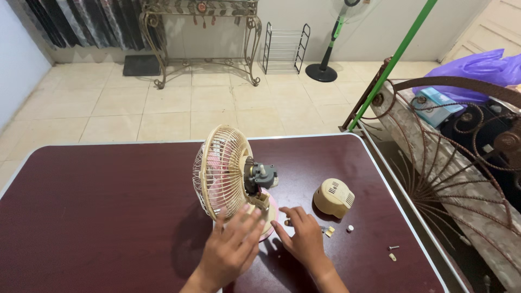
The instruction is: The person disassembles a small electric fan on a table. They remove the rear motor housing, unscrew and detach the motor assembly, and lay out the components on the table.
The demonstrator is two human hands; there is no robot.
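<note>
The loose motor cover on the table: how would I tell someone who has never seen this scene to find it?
Start at the dark red table and find the small cream desk fan standing near its middle, its motor bare at the back. Just right of the fan, beyond the right hand, lies the motor cover. It is a rounded cream shell with vent slots, far bigger than the small screws and bits scattered nearby.

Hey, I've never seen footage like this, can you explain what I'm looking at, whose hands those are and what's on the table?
This is one picture from a camera worn on a person's head, looking down at their own bare hands. On the dark red table stands a small cream desk fan with a wire cage, its motor uncovered at the back. The left hand reaches open toward the fan's base; the right hand rests flat on the table. Neither holds anything. Beside them lie a cream plastic motor cover and a few small loose screws.
</note>
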